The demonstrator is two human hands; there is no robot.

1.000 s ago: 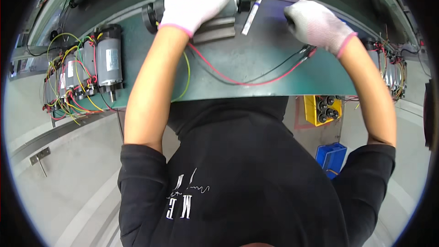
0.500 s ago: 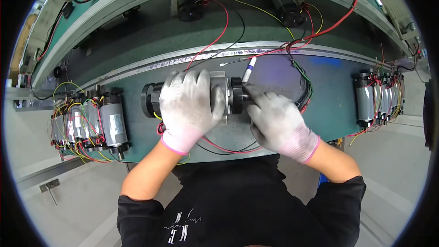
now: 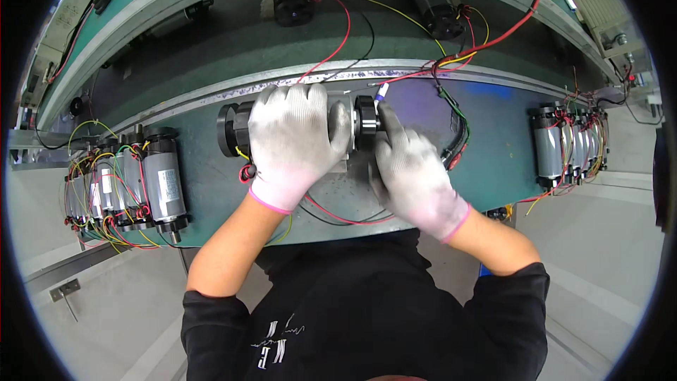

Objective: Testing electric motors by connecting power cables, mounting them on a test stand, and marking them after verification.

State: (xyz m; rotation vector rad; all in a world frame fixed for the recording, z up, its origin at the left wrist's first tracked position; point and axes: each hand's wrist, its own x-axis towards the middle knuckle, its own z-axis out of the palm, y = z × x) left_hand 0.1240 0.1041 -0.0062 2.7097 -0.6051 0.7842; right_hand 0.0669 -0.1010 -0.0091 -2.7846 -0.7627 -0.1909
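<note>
A grey cylindrical motor [image 3: 236, 127] with black end caps lies on its side on the green workbench [image 3: 501, 148]. My left hand [image 3: 293, 141], in a white glove, is wrapped over its body. My right hand [image 3: 412, 173], also gloved, rests at the motor's right end with a finger against the black disc [image 3: 366, 121] there. Red and black wires [image 3: 338, 215] run out from under my hands along the bench's front edge. A thin white-tipped tool [image 3: 381, 92] lies just past the disc.
A row of finished motors [image 3: 134, 180] with coloured wires sits at the bench's left end, another row [image 3: 568, 148] at the right end. Two more motors [image 3: 293, 3] lie on the far conveyor with red, yellow and black leads.
Both hands came down from the far side of the bench toward me and closed together on the motor. The view has tilted so the bench sits lower in the picture.
</note>
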